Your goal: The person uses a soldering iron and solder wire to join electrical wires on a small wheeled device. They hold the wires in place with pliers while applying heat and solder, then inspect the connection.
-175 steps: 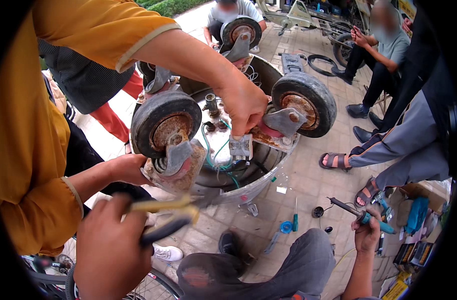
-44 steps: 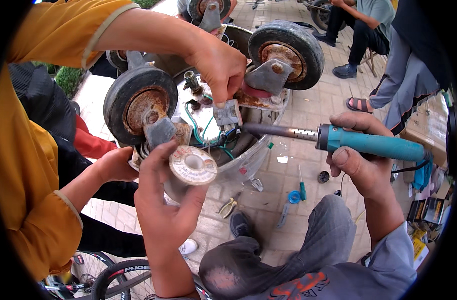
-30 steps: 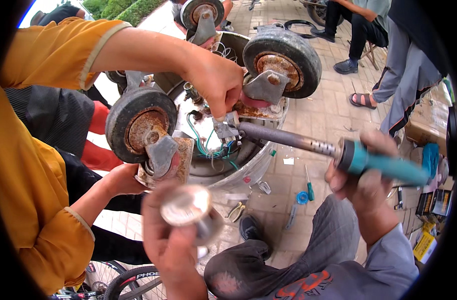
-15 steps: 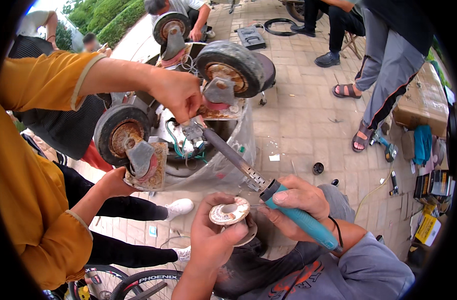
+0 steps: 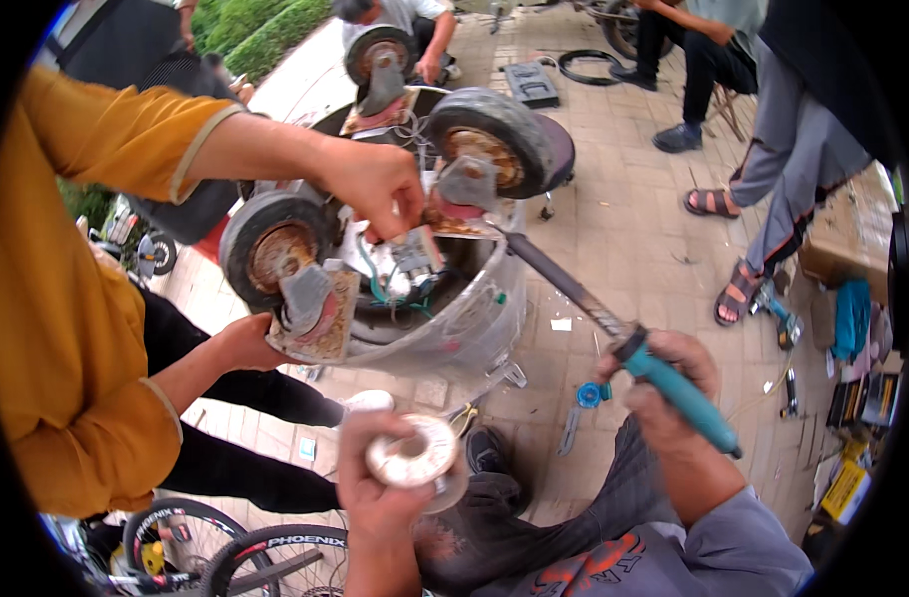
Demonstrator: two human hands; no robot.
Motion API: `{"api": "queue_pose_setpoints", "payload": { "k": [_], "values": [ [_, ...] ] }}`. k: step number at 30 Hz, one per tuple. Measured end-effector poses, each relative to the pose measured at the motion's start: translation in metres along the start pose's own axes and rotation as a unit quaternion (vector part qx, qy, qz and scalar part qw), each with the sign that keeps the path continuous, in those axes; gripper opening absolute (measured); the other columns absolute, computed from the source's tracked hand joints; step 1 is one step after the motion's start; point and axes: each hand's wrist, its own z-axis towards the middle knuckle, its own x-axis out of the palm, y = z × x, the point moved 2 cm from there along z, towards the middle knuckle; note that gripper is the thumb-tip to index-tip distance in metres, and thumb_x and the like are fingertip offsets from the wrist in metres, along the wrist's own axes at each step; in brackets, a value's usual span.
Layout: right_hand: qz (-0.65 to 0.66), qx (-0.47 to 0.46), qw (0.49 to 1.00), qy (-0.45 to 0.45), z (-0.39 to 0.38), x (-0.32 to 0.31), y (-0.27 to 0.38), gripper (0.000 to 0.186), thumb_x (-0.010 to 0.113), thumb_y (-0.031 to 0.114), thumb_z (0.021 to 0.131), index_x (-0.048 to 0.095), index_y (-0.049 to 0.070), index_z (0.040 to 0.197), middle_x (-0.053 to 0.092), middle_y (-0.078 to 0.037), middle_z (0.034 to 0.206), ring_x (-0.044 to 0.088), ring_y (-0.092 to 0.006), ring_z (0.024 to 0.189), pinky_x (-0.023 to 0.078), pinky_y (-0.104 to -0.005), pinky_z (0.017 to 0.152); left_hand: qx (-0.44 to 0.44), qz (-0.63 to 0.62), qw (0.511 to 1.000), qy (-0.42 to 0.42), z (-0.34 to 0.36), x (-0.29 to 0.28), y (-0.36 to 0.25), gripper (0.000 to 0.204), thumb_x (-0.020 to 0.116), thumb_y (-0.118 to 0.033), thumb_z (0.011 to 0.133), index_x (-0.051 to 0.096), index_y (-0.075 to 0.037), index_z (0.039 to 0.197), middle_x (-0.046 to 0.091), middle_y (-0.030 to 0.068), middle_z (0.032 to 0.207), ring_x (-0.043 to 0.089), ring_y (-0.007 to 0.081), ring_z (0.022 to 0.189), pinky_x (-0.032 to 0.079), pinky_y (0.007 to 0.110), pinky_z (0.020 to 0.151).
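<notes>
My left hand [image 5: 377, 488], low in the middle, is closed around a spool of solder wire [image 5: 412, 454] with a pale flange. On the right, my right hand [image 5: 670, 386] grips a soldering iron [image 5: 685, 406] by its teal handle. Its dark barrel points up and left, with the tip beside the rim of an upturned round tub [image 5: 444, 333]. A co-worker in a mustard top pinches a small block-like part [image 5: 414, 255] with wires above the tub's opening. The iron's tip is apart from that part. The co-worker's other hand holds a rusty caster plate [image 5: 327, 316].
Rusty caster wheels [image 5: 489, 144] stick up around the tub. A blue round tin [image 5: 590, 395] and small tools lie on the paving. A cordless drill [image 5: 779, 316], boxes [image 5: 847, 234] and a person's sandalled feet are at right. Bicycle wheels [image 5: 275, 562] stand lower left.
The soldering iron has moved right, away from the wired part its tip was at. My left hand with the spool has shifted left and a little down. The whole view has swung slightly.
</notes>
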Motion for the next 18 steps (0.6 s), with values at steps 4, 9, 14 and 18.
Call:
{"api": "queue_pose_setpoints", "payload": {
  "k": [4, 9, 14, 18],
  "values": [
    [-0.021, 0.068, 0.996, 0.05, 0.025, -0.032, 0.022, 0.05, 0.08, 0.03, 0.079, 0.062, -0.002, 0.113, 0.066, -0.015, 0.09, 0.068, -0.0239, 0.082, 0.056, -0.0359, 0.073, 0.197, 0.234, 0.95, -0.062, -0.004, -0.031, -0.027, 0.052, 0.075, -0.011, 0.064, 0.053, -0.003, 0.11, 0.054, 0.0187, 0.101, 0.058, 0.0212, 0.08, 0.047, 0.03, 0.071],
    [-0.196, 0.002, 0.976, 0.099, 0.078, -0.006, 0.023, 0.04, 0.077, 0.025, 0.078, 0.069, -0.005, 0.103, 0.067, -0.009, 0.085, 0.06, -0.0137, 0.075, 0.046, -0.0253, 0.068, 0.214, 0.314, 0.921, -0.091, 0.025, -0.037, -0.032, 0.058, 0.07, 0.004, 0.06, 0.058, 0.001, 0.116, 0.055, 0.0137, 0.111, 0.057, 0.0188, 0.097, 0.045, 0.029, 0.087],
    [-0.227, 0.043, 0.962, 0.144, 0.106, 0.026, 0.014, 0.033, 0.075, 0.017, 0.081, 0.068, -0.004, 0.106, 0.069, -0.009, 0.093, 0.062, -0.0122, 0.083, 0.049, -0.025, 0.074, 0.134, 0.272, 0.942, -0.143, 0.038, -0.046, -0.021, 0.064, 0.069, 0.004, 0.061, 0.057, 0.006, 0.123, 0.064, 0.0159, 0.112, 0.062, 0.0215, 0.104, 0.046, 0.031, 0.093],
    [-0.223, 0.063, 0.962, 0.144, 0.108, 0.033, 0.006, 0.032, 0.075, 0.018, 0.082, 0.067, -0.004, 0.105, 0.068, -0.009, 0.092, 0.063, -0.012, 0.082, 0.049, -0.0241, 0.073, 0.148, 0.315, 0.927, -0.139, 0.04, -0.054, -0.017, 0.064, 0.067, 0.004, 0.061, 0.057, 0.007, 0.124, 0.064, 0.0186, 0.117, 0.061, 0.0235, 0.109, 0.046, 0.034, 0.096]
  ]
}}
